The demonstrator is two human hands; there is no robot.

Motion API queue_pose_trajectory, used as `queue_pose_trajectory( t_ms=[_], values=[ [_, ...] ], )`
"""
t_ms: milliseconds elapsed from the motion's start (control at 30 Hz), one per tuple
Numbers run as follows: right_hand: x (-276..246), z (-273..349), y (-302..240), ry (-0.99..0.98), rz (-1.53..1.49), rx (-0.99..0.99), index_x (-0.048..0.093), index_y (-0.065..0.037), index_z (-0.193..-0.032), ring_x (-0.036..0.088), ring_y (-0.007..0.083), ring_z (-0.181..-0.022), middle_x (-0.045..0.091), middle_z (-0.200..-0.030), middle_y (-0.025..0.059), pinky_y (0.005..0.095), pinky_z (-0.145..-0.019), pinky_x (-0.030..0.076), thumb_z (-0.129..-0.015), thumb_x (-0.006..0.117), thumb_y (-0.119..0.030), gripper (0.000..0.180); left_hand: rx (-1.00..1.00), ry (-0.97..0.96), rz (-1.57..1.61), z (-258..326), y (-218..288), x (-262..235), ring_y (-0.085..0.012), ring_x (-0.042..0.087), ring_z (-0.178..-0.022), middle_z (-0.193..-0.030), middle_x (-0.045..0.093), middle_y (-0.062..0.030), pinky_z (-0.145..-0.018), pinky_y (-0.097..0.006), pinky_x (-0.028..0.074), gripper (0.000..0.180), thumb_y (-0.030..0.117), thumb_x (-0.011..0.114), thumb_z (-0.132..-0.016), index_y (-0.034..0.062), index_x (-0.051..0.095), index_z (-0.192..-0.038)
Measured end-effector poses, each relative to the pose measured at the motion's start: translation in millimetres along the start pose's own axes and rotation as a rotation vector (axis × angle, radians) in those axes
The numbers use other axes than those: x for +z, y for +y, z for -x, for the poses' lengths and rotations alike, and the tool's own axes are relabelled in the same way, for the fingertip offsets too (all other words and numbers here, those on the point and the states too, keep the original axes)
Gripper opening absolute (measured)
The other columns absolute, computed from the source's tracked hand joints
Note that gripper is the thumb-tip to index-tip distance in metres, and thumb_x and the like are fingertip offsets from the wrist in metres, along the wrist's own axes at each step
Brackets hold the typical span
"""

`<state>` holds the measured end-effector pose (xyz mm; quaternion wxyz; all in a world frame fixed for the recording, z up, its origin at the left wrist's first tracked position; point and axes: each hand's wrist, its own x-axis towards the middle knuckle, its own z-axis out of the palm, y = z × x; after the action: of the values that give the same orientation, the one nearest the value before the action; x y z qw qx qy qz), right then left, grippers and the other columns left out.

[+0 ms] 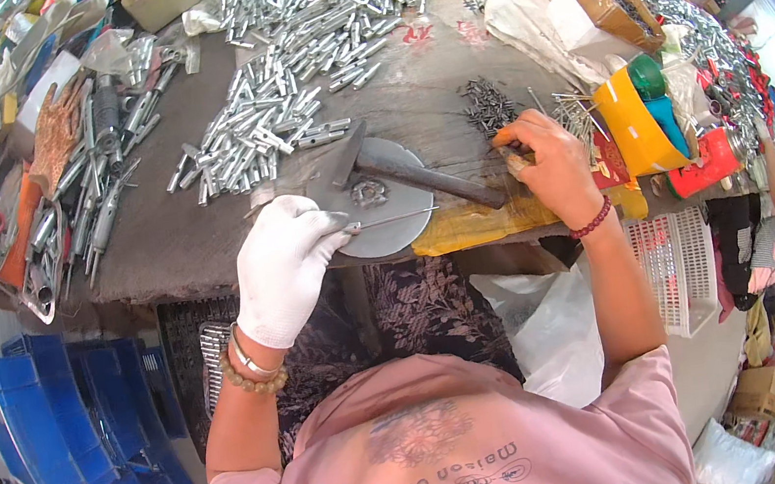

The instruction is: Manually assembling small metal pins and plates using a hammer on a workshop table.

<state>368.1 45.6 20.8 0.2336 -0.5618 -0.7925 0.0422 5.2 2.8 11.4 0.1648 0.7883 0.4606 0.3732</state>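
My left hand (284, 266), in a white glove, is closed with thumb and fingertips on a thin metal rod (396, 217). The rod points right, above a round grey plate (395, 237) at the table's near edge. A hammer (430, 177) lies across this plate, its head at the far side and its handle toward the right. My bare right hand (546, 160) is closed, fingertips pinched together beside a heap of small dark pins or screws (489, 105). Whatever sits between those fingertips is too small to make out.
A big heap of short silver metal tubes (306, 50) covers the table's far middle. Orange gloves (56, 140) and longer metal parts lie left. At right stand a yellow container (633, 123), a red bottle (706, 166) and a cardboard box (607, 3). Blue bins (46, 419) stand lower left.
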Motion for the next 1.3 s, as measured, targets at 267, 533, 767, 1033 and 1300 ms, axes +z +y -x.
queue_pose_trajectory(
  t_ms=[267, 533, 767, 1033, 1300],
  values=[
    [-0.6, -3.4, -23.2, 0.129, -0.079, -0.038, 0.068, -0.003, -0.104, 0.066, 0.0398, -0.101, 0.064, -0.102, 0.0146, 0.0471, -0.087, 0.054, -0.083, 0.07, 0.006, 0.023, 0.003, 0.015, 0.012, -0.9, -1.0, 0.5, -0.0287, 0.066, -0.092, -0.095, 0.067, -0.0081, -0.082, -0.038, 0.054, 0.021, 0.004, 0.085, -0.081, 0.0054, 0.079, -0.1],
    [32.4, -9.7, -123.4, 0.056, -0.42, -0.235, 0.072, -0.003, -0.102, 0.066, 0.0379, -0.099, 0.064, -0.103, 0.0146, 0.0448, -0.086, 0.054, -0.083, 0.066, 0.01, 0.023, 0.025, 0.0, -0.05, -0.7, -2.7, 1.1, -0.0267, 0.068, -0.092, -0.096, 0.068, -0.0061, -0.082, -0.037, 0.055, 0.021, 0.005, 0.086, -0.08, 0.0089, 0.08, -0.101],
    [49.2, -13.6, -137.4, 0.041, -0.425, -0.279, 0.071, -0.001, -0.101, 0.065, 0.0369, -0.101, 0.062, -0.103, 0.0134, 0.0458, -0.088, 0.054, -0.08, 0.065, 0.011, 0.025, 0.066, 0.009, -0.091, 0.0, -4.1, 0.6, -0.0296, 0.067, -0.093, -0.096, 0.067, -0.0074, -0.083, -0.039, 0.055, 0.024, 0.005, 0.086, -0.078, 0.0095, 0.078, -0.1],
    [48.0, -16.4, -144.0, 0.065, -0.217, -0.38, 0.07, -0.004, -0.1, 0.063, 0.0323, -0.099, 0.059, -0.104, 0.01, 0.0439, -0.087, 0.053, -0.083, 0.068, 0.002, 0.018, 0.076, 0.036, -0.101, 0.2, -4.5, 1.2, -0.0294, 0.067, -0.093, -0.095, 0.067, -0.0069, -0.082, -0.041, 0.055, 0.015, 0.017, 0.083, -0.081, 0.0107, 0.073, -0.09],
    [41.9, -13.8, -149.5, 0.048, 0.002, -0.467, 0.069, -0.008, -0.101, 0.062, 0.0273, -0.093, 0.058, -0.099, 0.0064, 0.0408, -0.086, 0.052, -0.085, 0.069, -0.007, 0.016, 0.05, 0.038, -0.133, 0.7, -3.9, 4.5, -0.0293, 0.066, -0.093, -0.095, 0.067, -0.0071, -0.083, -0.04, 0.055, 0.018, 0.014, 0.085, -0.079, 0.0097, 0.076, -0.093]
  ],
)
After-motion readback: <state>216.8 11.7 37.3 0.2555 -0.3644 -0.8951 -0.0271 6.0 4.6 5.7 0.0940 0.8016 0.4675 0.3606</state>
